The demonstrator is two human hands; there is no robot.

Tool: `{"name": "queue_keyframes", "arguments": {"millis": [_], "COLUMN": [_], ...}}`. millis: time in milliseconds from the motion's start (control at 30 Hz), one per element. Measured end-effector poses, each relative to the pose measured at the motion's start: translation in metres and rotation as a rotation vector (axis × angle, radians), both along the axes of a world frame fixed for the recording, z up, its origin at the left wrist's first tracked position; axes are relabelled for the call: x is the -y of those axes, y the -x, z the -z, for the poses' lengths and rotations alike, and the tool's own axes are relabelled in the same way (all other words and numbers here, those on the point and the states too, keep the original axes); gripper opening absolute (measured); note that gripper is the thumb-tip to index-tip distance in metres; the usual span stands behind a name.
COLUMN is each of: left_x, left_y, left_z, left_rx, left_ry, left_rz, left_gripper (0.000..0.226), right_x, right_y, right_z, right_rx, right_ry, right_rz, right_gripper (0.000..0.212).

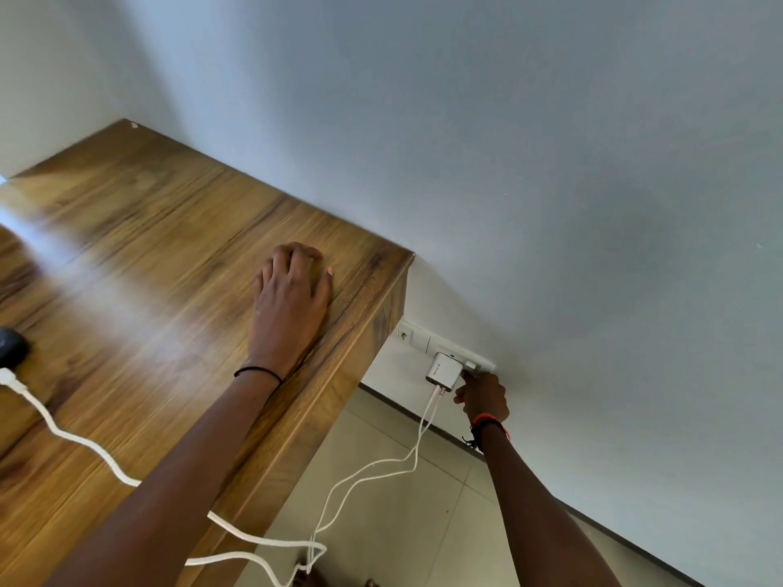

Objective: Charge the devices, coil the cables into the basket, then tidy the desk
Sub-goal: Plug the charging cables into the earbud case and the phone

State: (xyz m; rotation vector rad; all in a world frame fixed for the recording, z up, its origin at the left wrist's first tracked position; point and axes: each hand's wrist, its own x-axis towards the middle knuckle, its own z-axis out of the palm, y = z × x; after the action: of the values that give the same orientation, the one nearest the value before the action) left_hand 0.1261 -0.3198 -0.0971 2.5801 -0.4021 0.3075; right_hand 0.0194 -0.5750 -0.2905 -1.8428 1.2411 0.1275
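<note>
A white charger [442,371] is plugged into the white wall socket strip [417,337] below the desk's right end. My right hand [485,400] reaches down beside it, one finger touching the strip just right of the charger, the other fingers curled. Two thin white cables [417,442] hang from the charger to the floor. A thicker white cable [84,442] runs across the wooden desk [148,213] to a black device [10,343] at the left edge, mostly cut off. My left hand [292,298] rests on the desk near its right end, fingers bent, holding nothing.
A plain white wall [551,163] stands behind the desk and socket. Beige floor tiles [381,523] lie below, where the cables loop together near the desk's front corner. The desk's right edge drops off just beside my left hand.
</note>
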Motion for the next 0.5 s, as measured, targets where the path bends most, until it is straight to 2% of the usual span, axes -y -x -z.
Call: {"name": "queue_keyframes", "arguments": {"millis": [233, 500], "left_x": [0.001, 0.0], "left_y": [-0.001, 0.002], "left_z": [0.004, -0.006], "left_rx": [0.014, -0.06], "left_ry": [-0.008, 0.055], "left_rz": [0.004, 0.006], "left_gripper": [0.03, 0.031], "right_x": [-0.015, -0.082], "right_y": [0.007, 0.006], "right_z": [-0.045, -0.174], "right_rx": [0.109, 0.436], "right_ry": [-0.017, -0.024], "right_rz": [-0.04, -0.112], "right_gripper": [0.042, 0.044]}}
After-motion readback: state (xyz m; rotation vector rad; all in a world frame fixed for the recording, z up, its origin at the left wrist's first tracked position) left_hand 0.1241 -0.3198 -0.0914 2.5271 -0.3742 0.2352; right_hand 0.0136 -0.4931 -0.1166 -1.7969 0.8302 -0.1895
